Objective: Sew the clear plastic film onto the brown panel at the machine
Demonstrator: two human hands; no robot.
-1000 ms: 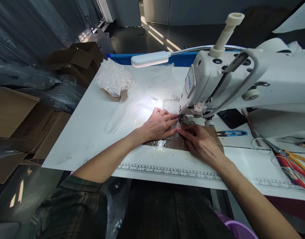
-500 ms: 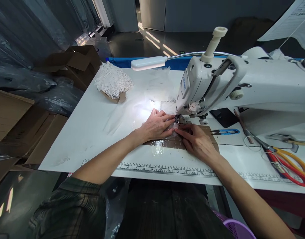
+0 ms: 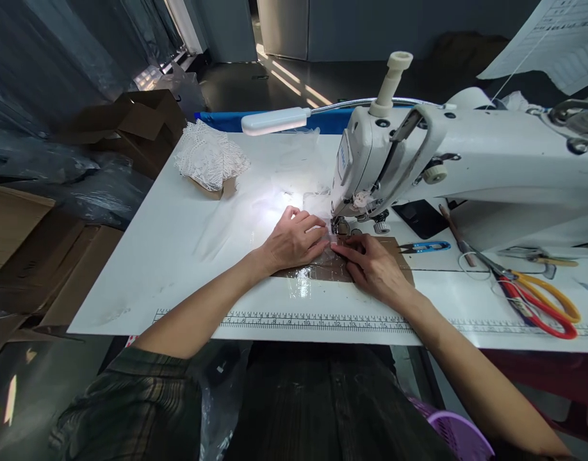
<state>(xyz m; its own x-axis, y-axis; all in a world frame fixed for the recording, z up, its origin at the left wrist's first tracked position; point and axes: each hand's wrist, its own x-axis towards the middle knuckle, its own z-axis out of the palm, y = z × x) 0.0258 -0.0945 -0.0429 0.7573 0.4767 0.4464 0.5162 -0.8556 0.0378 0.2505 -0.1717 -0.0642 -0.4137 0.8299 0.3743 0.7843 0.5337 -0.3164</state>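
Thin, sheer white fabric point(image 3: 318, 202) lies under the needle area of the white sewing machine point(image 3: 359, 150), over a brown board with a shiny clear cover point(image 3: 335, 272). My left hand point(image 3: 296, 238) rests palm down on the fabric, its fingers stretched toward the presser foot point(image 3: 335, 225). On the other side my right hand point(image 3: 375, 264) has its index finger and thumb closed at the fabric's near edge, just in front of the foot. The fingertips of both hands nearly meet, and they hide part of the fabric.
A stack of white lace point(image 3: 211, 153) sits at the far left of the table. Blue thread snips point(image 3: 424, 247), a dark phone point(image 3: 420, 219) and orange-and-red-handled scissors point(image 3: 544, 294) lie at the right. A lamp point(image 3: 275, 121) hangs overhead; a printed ruler point(image 3: 318, 322) runs along the front edge.
The whole view has shifted slightly, so the machine and table appear farther left. Both hands keep nearly the same place at the presser foot, with the fabric under them.
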